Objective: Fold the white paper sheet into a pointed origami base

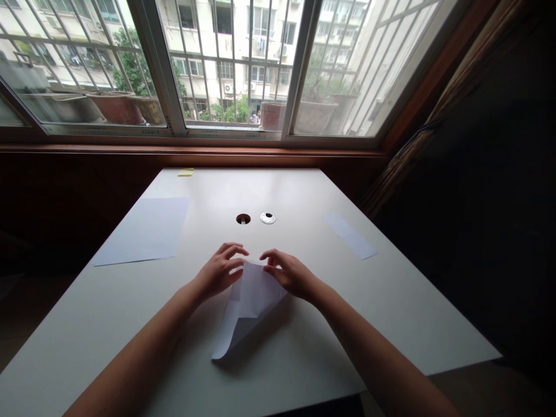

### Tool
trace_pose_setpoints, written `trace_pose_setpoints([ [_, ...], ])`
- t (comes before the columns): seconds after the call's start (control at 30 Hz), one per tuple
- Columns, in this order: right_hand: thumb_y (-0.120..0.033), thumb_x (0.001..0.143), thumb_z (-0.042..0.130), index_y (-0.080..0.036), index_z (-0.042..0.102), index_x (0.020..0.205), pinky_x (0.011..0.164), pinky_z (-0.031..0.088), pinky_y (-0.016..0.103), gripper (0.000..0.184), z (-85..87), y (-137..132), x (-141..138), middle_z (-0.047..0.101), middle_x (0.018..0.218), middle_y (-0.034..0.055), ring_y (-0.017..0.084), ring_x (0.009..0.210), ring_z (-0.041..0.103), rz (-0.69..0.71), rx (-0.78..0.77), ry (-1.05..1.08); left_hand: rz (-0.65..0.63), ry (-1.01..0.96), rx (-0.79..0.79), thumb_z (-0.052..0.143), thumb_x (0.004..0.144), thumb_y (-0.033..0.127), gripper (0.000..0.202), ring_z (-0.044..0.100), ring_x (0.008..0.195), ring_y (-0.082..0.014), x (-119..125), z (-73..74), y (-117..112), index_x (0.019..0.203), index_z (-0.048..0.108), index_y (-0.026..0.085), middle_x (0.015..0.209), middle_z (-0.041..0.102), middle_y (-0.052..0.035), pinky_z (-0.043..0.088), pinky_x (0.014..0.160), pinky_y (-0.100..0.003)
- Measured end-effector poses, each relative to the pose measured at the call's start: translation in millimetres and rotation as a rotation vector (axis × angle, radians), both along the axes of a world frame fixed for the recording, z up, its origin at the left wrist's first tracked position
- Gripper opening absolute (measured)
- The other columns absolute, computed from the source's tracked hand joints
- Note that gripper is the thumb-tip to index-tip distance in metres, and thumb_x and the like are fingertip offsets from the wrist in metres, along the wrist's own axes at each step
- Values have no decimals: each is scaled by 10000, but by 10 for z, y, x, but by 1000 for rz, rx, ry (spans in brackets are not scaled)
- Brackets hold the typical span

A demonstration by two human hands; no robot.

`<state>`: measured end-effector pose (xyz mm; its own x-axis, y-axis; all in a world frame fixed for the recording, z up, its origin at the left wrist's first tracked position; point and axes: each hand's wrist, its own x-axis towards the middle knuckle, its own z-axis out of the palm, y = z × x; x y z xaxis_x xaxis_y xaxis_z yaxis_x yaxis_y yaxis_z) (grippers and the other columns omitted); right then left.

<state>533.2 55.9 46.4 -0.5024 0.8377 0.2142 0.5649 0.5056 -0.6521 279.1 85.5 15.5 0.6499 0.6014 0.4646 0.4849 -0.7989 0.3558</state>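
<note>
A folded sheet of white paper (256,292) stands partly raised off the table in front of me, its lower left corner curling toward me. My right hand (289,275) pinches the paper's upper right edge between thumb and fingers. On the other side, my left hand (221,271) has its fingers apart, with the thumb close beside the paper's left edge. Whether that thumb touches the paper is hard to make out.
The white table (313,341) has a round hole (243,219) with a silver ring-shaped cover (267,218) beside it. Flat paper (147,229) lies at left, a narrow paper strip (350,236) at right, and yellow slips (186,172) at the far edge. A barred window (234,63) rises behind.
</note>
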Motion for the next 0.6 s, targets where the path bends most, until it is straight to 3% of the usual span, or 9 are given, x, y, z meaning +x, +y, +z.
trace_pose_setpoints([
  [0.13, -255, 949, 539, -232, 560, 1116, 726, 485, 282, 170, -89, -93, 174, 638, 922, 45, 159, 792, 609, 52, 81, 108, -226, 214, 93, 545, 910, 140, 203, 486, 1287, -245, 81, 96, -196, 989, 707, 233, 1140, 676, -55, 318, 1163, -481],
  [0.23, -247, 960, 531, -234, 554, 1107, 709, 490, 282, 150, -155, -153, 275, 633, 923, 50, 157, 785, 601, 73, 135, 176, -304, 265, 79, 526, 907, 126, 244, 527, 1243, -210, 132, 104, -354, 1053, 689, 234, 1181, 671, -47, 330, 1165, -417],
  [0.33, -216, 958, 534, -235, 541, 1121, 710, 494, 291, 164, -180, -207, 349, 620, 932, 54, 157, 790, 592, 87, 176, 229, -303, 298, 53, 546, 900, 174, 251, 477, 1306, -238, 139, 82, -466, 1105, 677, 237, 1286, 622, -60, 310, 1171, -434],
  [0.47, -186, 951, 542, -237, 532, 1140, 714, 498, 302, 196, -152, -285, 420, 616, 936, 58, 164, 807, 591, 103, 201, 252, -287, 362, 43, 560, 892, 209, 264, 327, 1421, -297, 138, 57, -562, 1127, 676, 240, 1413, 529, -54, 181, 1207, -507],
  [0.6, -181, 947, 546, -236, 534, 1136, 706, 497, 302, 198, -96, -351, 462, 617, 933, 55, 161, 791, 590, 107, 206, 254, -318, 354, 41, 541, 900, 189, 291, 338, 1417, -272, 214, 7, -628, 1156, 670, 240, 1399, 547, -58, 125, 1219, -493],
])
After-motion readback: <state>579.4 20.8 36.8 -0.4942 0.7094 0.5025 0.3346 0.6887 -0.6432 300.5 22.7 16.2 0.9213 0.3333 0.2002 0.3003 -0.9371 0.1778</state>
